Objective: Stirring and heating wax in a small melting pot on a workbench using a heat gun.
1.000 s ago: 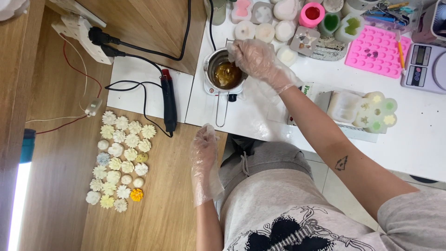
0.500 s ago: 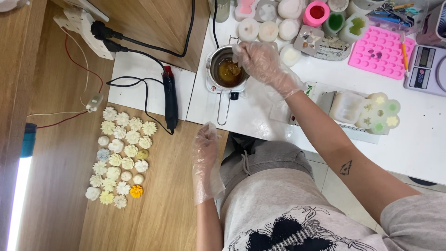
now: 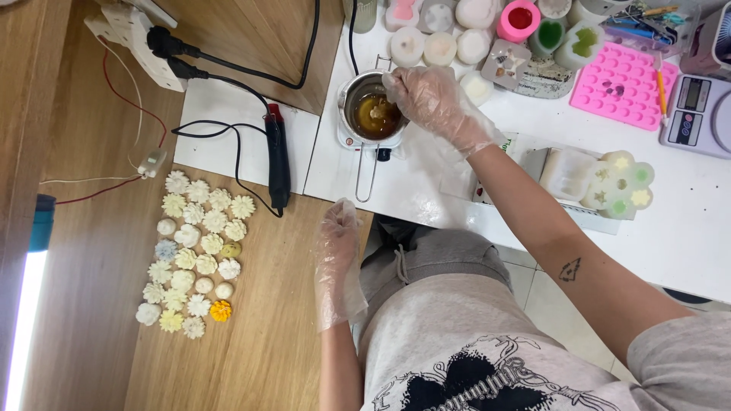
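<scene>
Taking the kitchen scale (image 3: 697, 114) at the right edge of the white counter (image 3: 685, 228) as landmark:

On the scale's own sloped front, a small rectangular grey display screen (image 3: 693, 90), dark-framed, blank as far as can be told, above a row of small buttons.

Well left of the scale, past the pink mould, a flat grey package (image 3: 542, 79) with small dark print, partly under pale moulds.

Below-left of the scale, near the counter's middle, a white carton (image 3: 509, 147) with green lettering on its visible flap, mostly hidden beneath the forearm; beside its lower edge, a small red-and-dark label patch, too small to make out.
</scene>
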